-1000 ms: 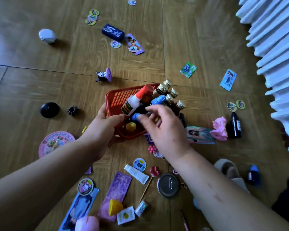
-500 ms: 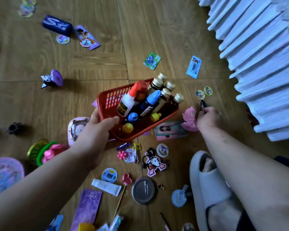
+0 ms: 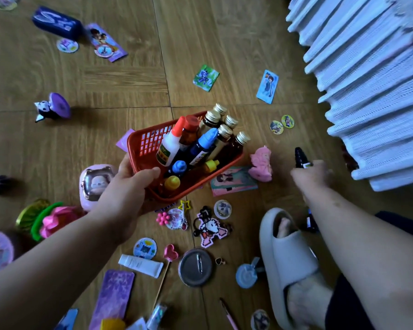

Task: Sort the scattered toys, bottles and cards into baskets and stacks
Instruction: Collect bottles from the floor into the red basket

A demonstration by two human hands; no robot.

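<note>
The red basket (image 3: 138,148) is sitting mid-floor, tilting toward the camera, and the left hand (image 3: 126,186) is gripping its near corner with the thumb hooking over the rim. Inside, bottles are leaning together. There is a white glue bottle (image 3: 168,146) with an orange tip, a blue-capped bottle (image 3: 205,144) and a cluster of gold-capped brown bottles (image 3: 224,131) poking above the far wall, while a small yellow-capped bottle (image 3: 172,183) is lying low near the thumb.

Over to the right, well apart from the basket, the right hand (image 3: 312,175) is curling round a black bottle (image 3: 299,157) whose neck is sticking up above the fist. The hand is blurring, so I cannot tell whether the bottle is touching the floor. Just beside it a pink toy (image 3: 261,166) is lying against a picture card (image 3: 234,182), which is running under the basket's edge.

Further out on the wooden floor (image 3: 224,32), a green card (image 3: 205,78), a blue card (image 3: 268,86) and two round discs (image 3: 281,124) are lying beyond the basket. Nearer the camera a pixel-bead charm (image 3: 210,231), a round metal badge (image 3: 195,267) and a white tube (image 3: 141,265) are spreading about. A foot in a grey slipper (image 3: 286,253) is resting under the right forearm, and a white mesh stack (image 3: 367,91) is filling the upper right corner.
</note>
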